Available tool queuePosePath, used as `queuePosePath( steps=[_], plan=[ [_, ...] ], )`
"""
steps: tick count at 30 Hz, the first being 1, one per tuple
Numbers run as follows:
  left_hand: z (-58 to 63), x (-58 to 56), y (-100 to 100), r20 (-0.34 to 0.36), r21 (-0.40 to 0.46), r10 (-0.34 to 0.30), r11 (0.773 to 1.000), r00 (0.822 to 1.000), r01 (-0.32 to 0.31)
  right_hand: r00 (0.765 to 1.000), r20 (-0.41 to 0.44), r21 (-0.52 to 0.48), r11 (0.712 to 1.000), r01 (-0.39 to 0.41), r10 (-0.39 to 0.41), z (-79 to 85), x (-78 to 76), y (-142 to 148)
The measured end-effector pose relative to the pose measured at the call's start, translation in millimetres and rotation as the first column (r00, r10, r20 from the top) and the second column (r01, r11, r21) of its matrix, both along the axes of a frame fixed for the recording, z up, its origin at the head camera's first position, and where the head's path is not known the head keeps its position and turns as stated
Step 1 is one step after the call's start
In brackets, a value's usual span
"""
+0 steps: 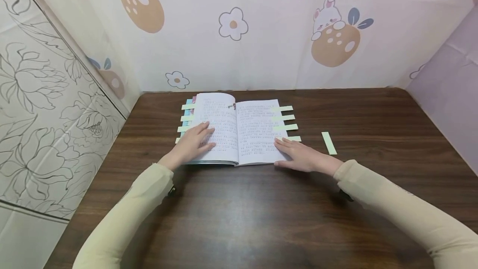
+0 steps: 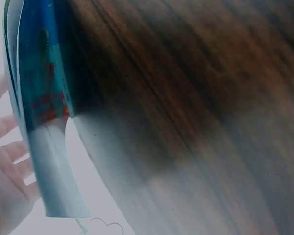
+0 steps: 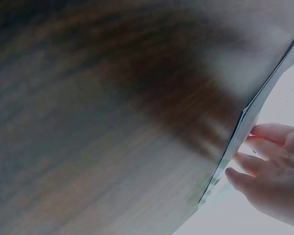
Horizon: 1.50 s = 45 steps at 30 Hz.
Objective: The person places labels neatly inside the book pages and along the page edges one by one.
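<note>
An open book lies on the table, pages of small print facing up. Pale green paper strips stick out past its left and right edges, several on each side. My left hand rests with spread, extended fingers on the lower part of the left page. At the lower right corner of the right page lies my right hand, its fingertips on the page edge near the lowest strip. The right wrist view shows its extended fingers at the book's edge. One loose pale green strip lies right of the book.
The dark brown wooden table reaches back to a curtain printed with rabbits and flowers. A white panel with line-drawn flowers stands along the left side. A pale purple surface borders the right side.
</note>
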<state>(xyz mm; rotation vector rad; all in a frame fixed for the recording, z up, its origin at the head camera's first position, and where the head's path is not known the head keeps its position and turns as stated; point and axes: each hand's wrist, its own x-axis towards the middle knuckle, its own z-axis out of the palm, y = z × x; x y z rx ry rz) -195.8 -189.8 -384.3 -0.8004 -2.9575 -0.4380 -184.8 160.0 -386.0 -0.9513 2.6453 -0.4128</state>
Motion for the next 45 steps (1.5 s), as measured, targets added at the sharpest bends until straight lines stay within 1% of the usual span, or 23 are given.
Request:
queuePosePath(
  steps=[4, 7, 9, 11, 13, 16, 18, 21, 25, 28, 31, 36, 41, 45],
  plan=[
    [2.8, 4.7, -3, -0.087, 0.004, 0.025, 1.0, 0.996, -0.025, 1.0, -0.001, -0.021, 1.0, 0.001, -0.001, 0.1, -0.3, -1],
    [5.1, 8.6, -5, -0.137, 0.014, 0.044, 0.999, 0.99, -0.043, 1.0, -0.015, -0.052, 0.999, -0.006, 0.005, -0.4, -1.4, -2],
    [6.5, 11.4, -7, -0.154, 0.024, 0.067, 0.998, 0.986, -0.064, 0.999, -0.032, -0.069, 0.998, -0.014, 0.012, -0.7, -2.8, -3],
    [8.1, 14.5, -8, -0.154, 0.041, 0.1, 0.995, 0.983, -0.095, 0.999, -0.044, -0.088, 0.996, -0.02, 0.016, -0.4, -4.0, -4],
    [8.9, 17.3, -9, -0.137, 0.052, 0.148, 0.989, 0.98, -0.142, 0.999, -0.047, -0.1, 0.995, -0.021, 0.016, 0.6, -4.8, -4],
    [10.5, 21.3, -9, -0.076, 0.068, 0.241, 0.969, 0.967, -0.236, 1.0, -0.025, -0.118, 0.993, -0.007, 0.005, 2.4, -5.6, -5],
    [10.8, 23.2, -8, -0.025, 0.074, 0.302, 0.951, 0.953, -0.3, 1.0, -0.002, -0.132, 0.991, 0.007, -0.007, 4.0, -5.3, -5],
    [11.6, 25.4, -7, 0.057, 0.088, 0.375, 0.921, 0.925, -0.379, 0.999, 0.036, -0.172, 0.984, 0.041, -0.036, 7.2, -3.6, -3],
    [11.5, 26.7, -5, 0.137, 0.11, 0.427, 0.89, 0.894, -0.442, 0.995, 0.052, -0.216, 0.972, 0.091, -0.082, 10.8, -1.2, 2],
    [10.9, 27.0, -4, 0.157, 0.132, 0.439, 0.878, 0.884, -0.46, 0.993, 0.048, -0.232, 0.966, 0.118, -0.11, 11.7, -0.9, 6],
    [11.8, 27.8, -3, 0.149, 0.164, 0.439, 0.873, 0.886, -0.46, 0.99, 0.05, -0.239, 0.961, 0.14, -0.132, 12.7, -1.7, 10],
    [18.9, 28.8, 1, 0.094, 0.226, 0.42, 0.874, 0.903, -0.43, 0.982, 0.089, -0.266, 0.946, 0.185, -0.167, 16.6, -3.5, 11],
    [31.3, 29.0, 7, 0.026, 0.268, 0.393, 0.883, 0.919, -0.385, 0.966, 0.178, -0.332, 0.912, 0.24, -0.189, 20.6, -6.4, 8],
    [41.9, 29.7, 15, -0.021, 0.299, 0.363, 0.891, 0.931, -0.341, 0.944, 0.27, -0.381, 0.88, 0.284, -0.188, 23.0, -8.5, 4]
  ],
)
